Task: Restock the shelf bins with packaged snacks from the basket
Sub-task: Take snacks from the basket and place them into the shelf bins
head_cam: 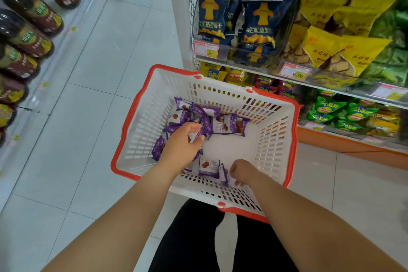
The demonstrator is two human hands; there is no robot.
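Now both hands among packets.

Single head view, looking steeply down, close over basket, shelf bins right.

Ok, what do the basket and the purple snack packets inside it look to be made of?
The basket looks like moulded hard plastic: matt white slotted walls with a glossy orange-red rim. The purple snack packets look like thin plastic film, printed and slightly shiny, judging by their creases and crimped ends. Both hands, left hand and right hand, reach among them.
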